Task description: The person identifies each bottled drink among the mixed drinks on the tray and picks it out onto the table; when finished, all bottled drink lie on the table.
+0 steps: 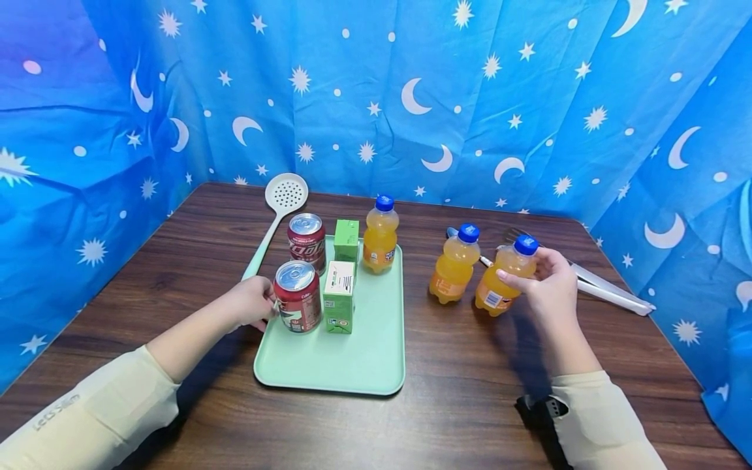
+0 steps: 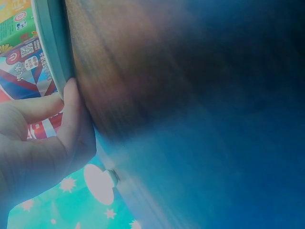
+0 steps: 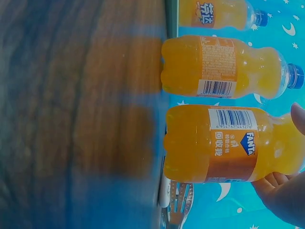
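My left hand (image 1: 254,301) pinches the left rim of a pale green tray (image 1: 376,356); the left wrist view shows its fingers (image 2: 71,109) at the tray's edge. Two red soda cans (image 1: 299,307), two green drink cartons (image 1: 339,308) and an orange soda bottle (image 1: 380,243) stand upright on the tray. To its right, my right hand (image 1: 553,287) grips another orange soda bottle (image 3: 233,143) round its upper part, thumb and fingers on opposite sides. Whether that bottle touches the table cannot be told. Close beside it stands a third orange soda bottle (image 1: 452,271), upright on the table.
A white slotted skimmer (image 1: 286,194) lies left of the tray, its pale green handle running behind my left hand. Metal tongs (image 1: 611,290) lie behind my right hand, and a slotted metal utensil (image 3: 180,198) partly shows behind the held bottle. A blue curtain (image 1: 376,98) encloses the table.
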`<state>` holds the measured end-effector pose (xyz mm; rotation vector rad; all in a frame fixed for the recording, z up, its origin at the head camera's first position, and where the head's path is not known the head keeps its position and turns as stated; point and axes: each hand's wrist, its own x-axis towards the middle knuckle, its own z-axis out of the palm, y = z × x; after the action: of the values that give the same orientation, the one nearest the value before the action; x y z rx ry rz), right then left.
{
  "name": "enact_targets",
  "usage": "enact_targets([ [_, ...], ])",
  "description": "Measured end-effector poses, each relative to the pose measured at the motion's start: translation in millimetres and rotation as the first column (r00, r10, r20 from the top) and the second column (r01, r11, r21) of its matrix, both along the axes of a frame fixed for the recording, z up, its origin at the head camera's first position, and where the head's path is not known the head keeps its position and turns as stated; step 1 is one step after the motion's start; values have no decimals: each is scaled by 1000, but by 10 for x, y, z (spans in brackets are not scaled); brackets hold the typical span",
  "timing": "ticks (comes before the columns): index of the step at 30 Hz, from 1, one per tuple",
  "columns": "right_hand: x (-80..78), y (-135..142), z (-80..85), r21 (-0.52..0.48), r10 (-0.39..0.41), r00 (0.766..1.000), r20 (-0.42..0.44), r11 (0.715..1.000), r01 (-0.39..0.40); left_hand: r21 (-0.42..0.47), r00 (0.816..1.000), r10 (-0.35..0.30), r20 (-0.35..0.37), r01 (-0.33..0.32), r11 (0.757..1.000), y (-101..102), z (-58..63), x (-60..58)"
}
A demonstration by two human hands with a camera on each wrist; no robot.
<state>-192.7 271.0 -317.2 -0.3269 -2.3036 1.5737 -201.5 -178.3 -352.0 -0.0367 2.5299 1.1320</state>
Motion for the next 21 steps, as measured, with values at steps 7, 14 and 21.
enact_targets([
  [7,-17,6,5,-5,-22,1000,21,1000,22,5,1000,8,-3,-8,1000,6,8,15],
  [14,-22,16,-3,11,-37,998,42,999,37,2,1000,7,4,-7,1000,5,6,12],
  [21,-41,30,-21,20,-52,998,33,998,51,22,1000,1,1,-1,1000,-6,-7,8],
])
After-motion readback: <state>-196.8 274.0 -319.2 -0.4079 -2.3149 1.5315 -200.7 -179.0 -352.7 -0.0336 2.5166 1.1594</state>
